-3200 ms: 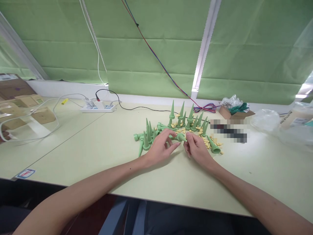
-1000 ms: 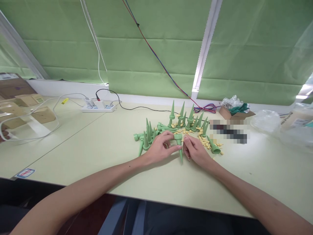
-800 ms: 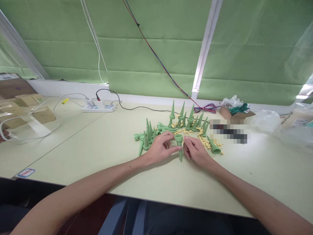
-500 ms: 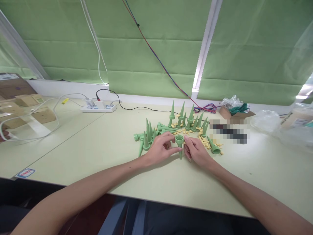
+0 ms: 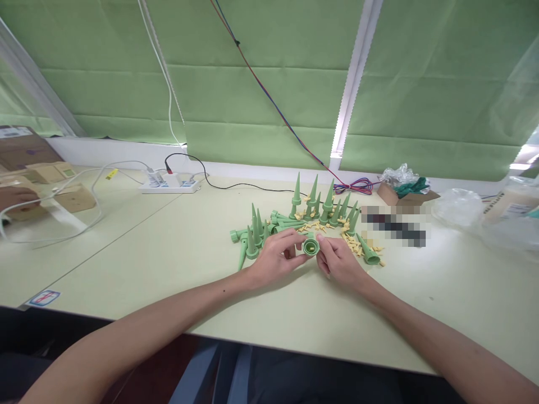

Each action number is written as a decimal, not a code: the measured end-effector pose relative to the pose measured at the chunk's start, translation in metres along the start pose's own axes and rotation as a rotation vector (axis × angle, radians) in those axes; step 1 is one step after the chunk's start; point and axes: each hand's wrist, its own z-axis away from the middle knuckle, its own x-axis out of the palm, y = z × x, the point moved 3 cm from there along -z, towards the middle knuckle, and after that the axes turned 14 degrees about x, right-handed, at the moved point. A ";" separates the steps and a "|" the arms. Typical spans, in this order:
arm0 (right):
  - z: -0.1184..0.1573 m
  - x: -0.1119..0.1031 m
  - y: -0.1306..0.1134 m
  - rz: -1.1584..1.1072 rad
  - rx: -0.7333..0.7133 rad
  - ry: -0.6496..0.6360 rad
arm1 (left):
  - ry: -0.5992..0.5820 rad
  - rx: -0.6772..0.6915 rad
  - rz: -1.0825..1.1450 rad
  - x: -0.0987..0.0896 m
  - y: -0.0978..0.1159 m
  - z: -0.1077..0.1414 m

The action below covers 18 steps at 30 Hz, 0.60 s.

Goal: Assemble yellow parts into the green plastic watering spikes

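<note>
My left hand (image 5: 278,253) pinches a green plastic watering spike (image 5: 310,247) by its collar. The spike's round opening faces me, and a small yellowish bit shows inside. Against the spike's right side, my right hand (image 5: 337,255) is closed, its thumb at the rim; what its fingertips pinch is hidden. Beyond the hands, several green spikes (image 5: 327,205) stand point up, some of them on stacked parts. More spikes lie on their sides left of centre. Small yellow valve pieces (image 5: 351,246) are scattered among them, and one loose spike (image 5: 369,251) lies by my right hand.
A white power strip (image 5: 170,186) with cables sits at the back left. Another person's hand (image 5: 20,198) is among brown cardboard pieces (image 5: 76,198) at the far left. A carton (image 5: 406,196) and clear plastic bags (image 5: 458,207) stand at the right.
The held spike has tilted, its opening turning from upward to face me. Both my hands stay nearly in place. At the far left, the other person's hand has moved further into view.
</note>
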 end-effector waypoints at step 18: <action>-0.002 0.002 0.007 -0.035 0.025 0.047 | -0.090 -0.219 0.085 0.002 -0.001 0.000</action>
